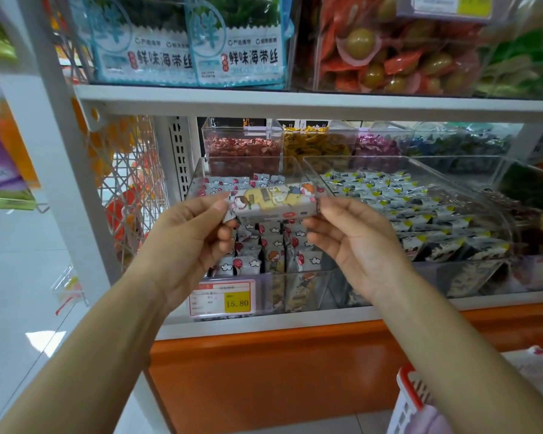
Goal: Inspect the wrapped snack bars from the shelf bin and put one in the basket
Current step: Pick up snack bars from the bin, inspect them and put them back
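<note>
The person stands in front of the shelf and holds 1 wrapped snack bar level between both hands, approx. at the height of the bin's upper rim. The left hand pinches the left end of the wrapper, thumb on top and fingers curled under it. The right hand grips the right end in the same way, thumb pressed near the crimped edge, the other fingers bent below. The bar lies horizontal, its printed side w/ cartoon children and a yellow picture turned up to the person.

Just behind and under the hands is the clear shelf bin, filled w/ more bars in the same white wrapper w/ red balloons and clouds. Below the left hand, on the front of this bin, hangs a price tag w/ a yellow field reading 15.80. To the right of the right hand is a 2nd clear bin w/ small grey-and-yellow packets.

Far under the right forearm, at the lower edge of the view, a basket w/ red rim and pale body shows only in part, well apart from the bar.
</note>
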### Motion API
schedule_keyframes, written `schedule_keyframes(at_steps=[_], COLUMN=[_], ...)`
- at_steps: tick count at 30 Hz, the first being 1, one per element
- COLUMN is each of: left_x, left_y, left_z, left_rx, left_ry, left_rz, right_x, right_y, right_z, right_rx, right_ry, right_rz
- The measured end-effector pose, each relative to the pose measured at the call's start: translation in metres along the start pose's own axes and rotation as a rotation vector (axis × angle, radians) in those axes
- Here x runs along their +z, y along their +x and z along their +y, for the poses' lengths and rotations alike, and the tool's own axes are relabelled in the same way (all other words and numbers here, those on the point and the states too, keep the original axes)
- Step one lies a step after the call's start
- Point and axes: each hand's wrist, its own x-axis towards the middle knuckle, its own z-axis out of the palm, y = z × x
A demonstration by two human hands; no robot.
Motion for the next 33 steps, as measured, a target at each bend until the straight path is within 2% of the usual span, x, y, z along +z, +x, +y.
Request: schedule_keyframes(at_steps=[3,7,12,14,17,29,33], left_x=[-0.002,-0.001,0.002,0.001,0.0,0.008,0.014], left_y=[-0.001,-0.003,-0.001,-0.001,-0.005,-0.01,-0.011], left_z=[0.001,0.001,0.004,0.003,0.0,-0.001,-0.006], left_rx=[-0.028,0.056,0.036,0.059,0.185,0.306,0.283], left_ry=[0.031,0.17,0.153,0.267,0.524,0.704,0.677], left_rz=[-0.015,-0.05,-0.074,-0.029,0.016,-0.018,0.005], right_x=[-0.001,0.0,0.0,0.0,0.002,0.002,0.004], right_y=[0.0,0.0,0.002,0.002,0.001,0.0,-0.001], right_z=[-0.001,0.0,0.004,0.005,0.006,0.006,0.009], right_rx=[-0.079,-0.109,-0.189,-0.202,-0.227,-0.406,-0.446], right_ry=[-0.134,-0.12,-0.236,-0.298,-0.376,-0.637,-0.709], right_rz=[-0.008,-0.018,-0.038,-0.053,-0.088,0.052,0.054])
